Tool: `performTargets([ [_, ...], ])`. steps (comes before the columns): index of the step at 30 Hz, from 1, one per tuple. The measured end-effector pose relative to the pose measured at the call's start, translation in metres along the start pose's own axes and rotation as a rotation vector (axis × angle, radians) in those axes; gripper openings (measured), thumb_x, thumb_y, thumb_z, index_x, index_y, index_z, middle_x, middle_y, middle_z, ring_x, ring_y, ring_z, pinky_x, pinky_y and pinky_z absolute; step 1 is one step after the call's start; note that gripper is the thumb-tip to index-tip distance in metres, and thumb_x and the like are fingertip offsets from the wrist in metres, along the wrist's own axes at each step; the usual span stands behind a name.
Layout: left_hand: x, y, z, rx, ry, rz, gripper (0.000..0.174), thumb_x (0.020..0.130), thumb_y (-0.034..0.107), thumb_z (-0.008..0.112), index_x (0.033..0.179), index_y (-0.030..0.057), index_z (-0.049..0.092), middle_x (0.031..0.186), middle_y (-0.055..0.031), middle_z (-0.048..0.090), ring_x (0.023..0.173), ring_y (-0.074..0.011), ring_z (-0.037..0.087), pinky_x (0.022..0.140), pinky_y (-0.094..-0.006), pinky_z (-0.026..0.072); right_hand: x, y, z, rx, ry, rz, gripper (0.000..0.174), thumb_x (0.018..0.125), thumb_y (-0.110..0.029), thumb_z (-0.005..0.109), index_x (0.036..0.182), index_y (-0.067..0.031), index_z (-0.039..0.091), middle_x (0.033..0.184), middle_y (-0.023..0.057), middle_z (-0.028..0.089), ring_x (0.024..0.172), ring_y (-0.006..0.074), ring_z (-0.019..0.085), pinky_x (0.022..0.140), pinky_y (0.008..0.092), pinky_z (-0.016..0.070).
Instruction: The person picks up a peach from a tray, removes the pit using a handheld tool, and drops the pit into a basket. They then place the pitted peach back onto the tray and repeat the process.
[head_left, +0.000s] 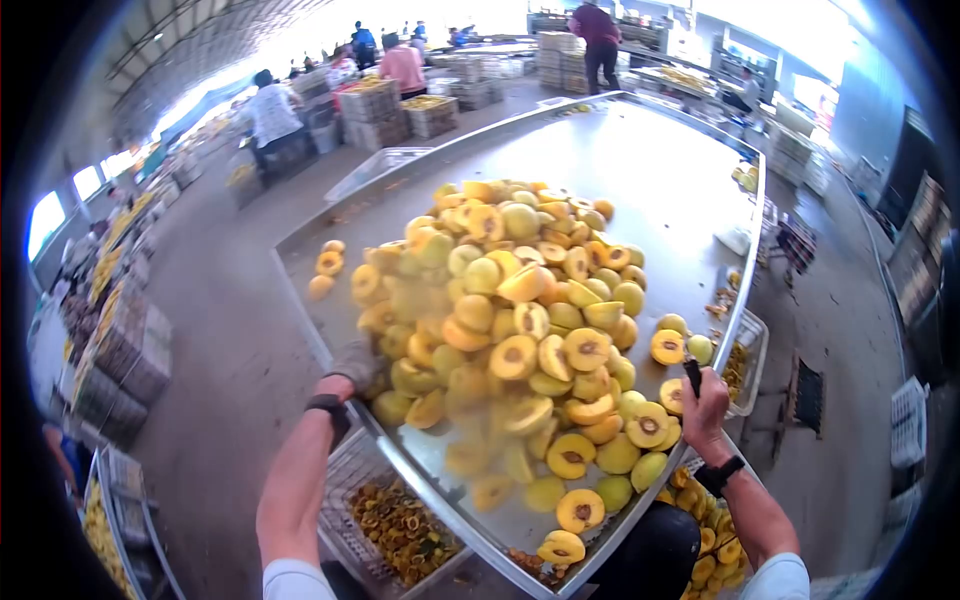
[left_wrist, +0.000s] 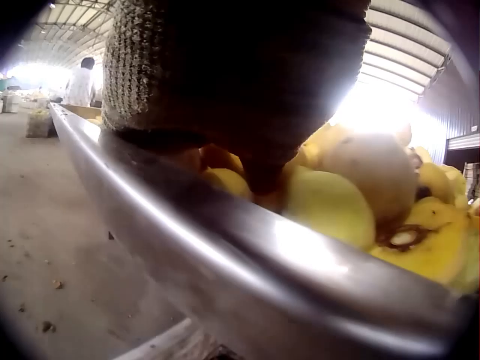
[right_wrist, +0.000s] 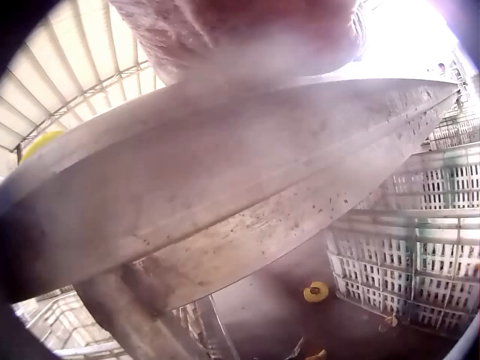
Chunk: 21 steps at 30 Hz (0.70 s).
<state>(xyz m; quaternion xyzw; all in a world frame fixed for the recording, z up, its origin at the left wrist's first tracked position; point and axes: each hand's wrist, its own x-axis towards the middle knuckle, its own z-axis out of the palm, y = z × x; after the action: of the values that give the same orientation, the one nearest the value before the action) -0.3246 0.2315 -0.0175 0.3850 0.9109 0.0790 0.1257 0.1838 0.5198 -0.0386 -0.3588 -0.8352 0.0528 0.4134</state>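
A large heap of halved yellow fruit (head_left: 513,357) lies on a metal table (head_left: 640,150) with a raised rim. The left hand (head_left: 357,368), in a knitted glove (left_wrist: 135,67), is at the heap's left edge just inside the rim; its fingers are mostly hidden, and a fingertip reaches down among the fruit in the left wrist view. At the right rim, the bare right hand (head_left: 705,405) grips a dark-handled tool (head_left: 692,374), beside a few fruit halves. Only part of the right hand (right_wrist: 262,30) shows above the rim in the right wrist view.
Below the table's near side stand a crate of pits and scraps (head_left: 400,525) and a container of fruit halves (head_left: 715,545). Another crate (head_left: 750,360) is beyond the right rim. Stacked crates (head_left: 125,340) line the left, and several people are at the back.
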Motion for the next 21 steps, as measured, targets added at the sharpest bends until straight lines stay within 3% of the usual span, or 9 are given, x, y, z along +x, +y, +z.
performTargets([
  [3, -0.018, 0.003, 0.019, -0.086, 0.121, 0.181, 0.050, 0.091, 0.024, 0.062, 0.137, 0.0063, 0.050, 0.116, -0.0282, 0.066, 0.112, -0.0439, 0.063, 0.093, -0.0492, 0.0504, -0.001, 0.003, 0.002, -0.014, -0.014, 0.018, 0.018, 0.089, -0.012, 0.068, 0.084, -0.0023, 0.054, 0.078, 0.0208, 0.060, 0.077, 0.0430, 0.058, 0.070, 0.0506, 0.0421],
  [5, -0.016, -0.006, 0.036, -0.117, 0.034, 0.203, 0.045, 0.091, 0.024, 0.062, 0.131, 0.0065, 0.053, 0.116, -0.0264, 0.067, 0.113, -0.0441, 0.062, 0.096, -0.0492, 0.0491, -0.003, 0.003, 0.004, -0.060, -0.006, 0.029, 0.017, 0.090, -0.012, 0.067, 0.085, -0.0018, 0.054, 0.079, 0.0219, 0.059, 0.079, 0.0440, 0.058, 0.071, 0.0518, 0.0425],
  [9, -0.070, 0.033, 0.016, -0.167, 0.016, 0.168, 0.041, 0.091, 0.020, 0.062, 0.128, 0.0057, 0.055, 0.111, -0.0257, 0.068, 0.111, -0.0453, 0.062, 0.093, -0.0499, 0.0496, -0.004, 0.006, 0.005, -0.054, -0.031, 0.021, 0.018, 0.093, -0.015, 0.064, 0.088, -0.0018, 0.053, 0.081, 0.0233, 0.060, 0.081, 0.0464, 0.058, 0.071, 0.0540, 0.0427],
  [12, -0.052, -0.027, 0.090, -0.377, 0.187, 0.314, 0.038, 0.090, 0.018, 0.062, 0.125, 0.0043, 0.057, 0.109, -0.0250, 0.069, 0.108, -0.0442, 0.063, 0.092, -0.0497, 0.0497, -0.005, 0.009, 0.005, -0.044, -0.031, -0.006, 0.019, 0.094, -0.016, 0.064, 0.087, -0.0007, 0.054, 0.077, 0.0237, 0.060, 0.076, 0.0463, 0.059, 0.068, 0.0538, 0.0433],
  [14, -0.088, 0.038, 0.024, -0.295, -0.008, 0.209, 0.037, 0.088, 0.016, 0.063, 0.122, 0.0019, 0.058, 0.105, -0.0241, 0.069, 0.104, -0.0443, 0.064, 0.091, -0.0495, 0.0507, -0.004, 0.008, 0.010, -0.034, -0.004, 0.025, 0.019, 0.093, -0.015, 0.065, 0.087, -0.0001, 0.056, 0.077, 0.0238, 0.060, 0.076, 0.0455, 0.060, 0.066, 0.0529, 0.0437],
  [15, -0.098, 0.046, 0.014, -0.296, -0.008, 0.193, 0.037, 0.088, 0.016, 0.063, 0.122, 0.0019, 0.058, 0.105, -0.0241, 0.069, 0.104, -0.0443, 0.064, 0.091, -0.0495, 0.0507, -0.004, 0.014, 0.012, -0.055, -0.018, 0.032, 0.018, 0.093, -0.014, 0.065, 0.087, 0.0001, 0.055, 0.077, 0.0239, 0.060, 0.076, 0.0455, 0.060, 0.066, 0.0529, 0.0438],
  [17, -0.110, 0.054, 0.008, -0.196, 0.175, 0.541, 0.037, 0.086, 0.014, 0.065, 0.120, -0.0003, 0.059, 0.101, -0.0230, 0.069, 0.101, -0.0435, 0.066, 0.087, -0.0455, 0.0532, -0.004, 0.012, 0.011, -0.072, -0.027, 0.034, 0.019, 0.093, -0.014, 0.065, 0.087, 0.0006, 0.055, 0.077, 0.0239, 0.059, 0.075, 0.0455, 0.060, 0.066, 0.0528, 0.0436],
  [19, -0.112, 0.053, 0.004, -0.109, 0.208, 0.528, 0.034, 0.089, 0.016, 0.066, 0.118, -0.0016, 0.062, 0.096, -0.0210, 0.069, 0.094, -0.0393, 0.068, 0.083, -0.0419, 0.0548, -0.006, 0.011, 0.011, -0.064, -0.030, 0.020, 0.019, 0.094, -0.014, 0.065, 0.087, 0.0010, 0.055, 0.077, 0.0234, 0.059, 0.074, 0.0445, 0.059, 0.066, 0.0519, 0.0436],
  [21, -0.113, 0.043, -0.015, -0.667, -0.099, 0.358, 0.030, 0.092, 0.019, 0.064, 0.115, -0.0005, 0.065, 0.095, -0.0192, 0.069, 0.086, -0.0329, 0.069, 0.080, -0.0398, 0.0548, -0.003, 0.006, 0.009, -0.018, -0.031, 0.057, 0.018, 0.095, -0.013, 0.064, 0.088, 0.0012, 0.055, 0.076, 0.0227, 0.058, 0.073, 0.0431, 0.059, 0.066, 0.0506, 0.0439],
])
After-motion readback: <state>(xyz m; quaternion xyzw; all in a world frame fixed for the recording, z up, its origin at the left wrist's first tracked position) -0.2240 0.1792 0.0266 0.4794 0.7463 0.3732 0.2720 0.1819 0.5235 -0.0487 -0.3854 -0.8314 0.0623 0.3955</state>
